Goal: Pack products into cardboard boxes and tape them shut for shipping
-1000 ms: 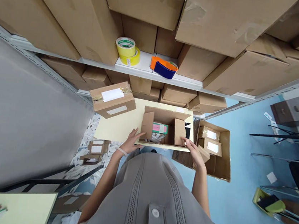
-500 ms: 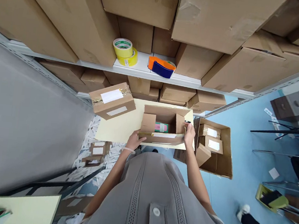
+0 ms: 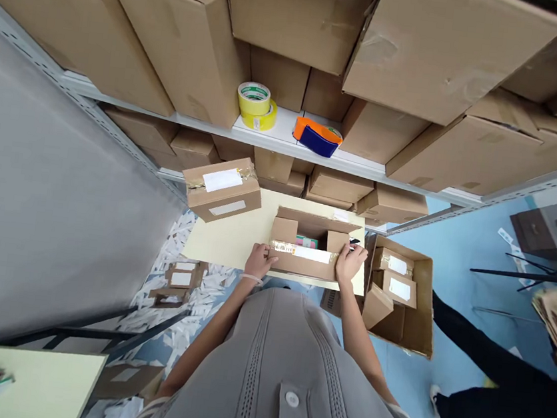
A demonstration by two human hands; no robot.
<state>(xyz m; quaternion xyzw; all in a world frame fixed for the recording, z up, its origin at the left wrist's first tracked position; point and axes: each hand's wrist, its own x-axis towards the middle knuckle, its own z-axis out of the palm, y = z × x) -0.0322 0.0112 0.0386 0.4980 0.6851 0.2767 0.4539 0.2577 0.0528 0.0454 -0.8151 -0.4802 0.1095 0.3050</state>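
A small open cardboard box (image 3: 302, 262) stands on a pale yellow table (image 3: 228, 233) in front of me. A green and pink item (image 3: 306, 242) shows inside it. My left hand (image 3: 258, 262) grips the box's near left corner. My right hand (image 3: 349, 263) grips the near flap at its right end, folding it over the opening. The side flaps stand partly inward.
A sealed labelled box (image 3: 223, 188) lies at the table's far left. Yellow tape rolls (image 3: 255, 102) and an orange-blue tape dispenser (image 3: 317, 136) sit on the shelf above. A floor carton (image 3: 402, 290) holds small boxes at right. Another person's legs (image 3: 489, 387) are at right.
The near flap has come up and over the box opening with both hands on it. The side flaps have folded inward. Another person has walked in at right.
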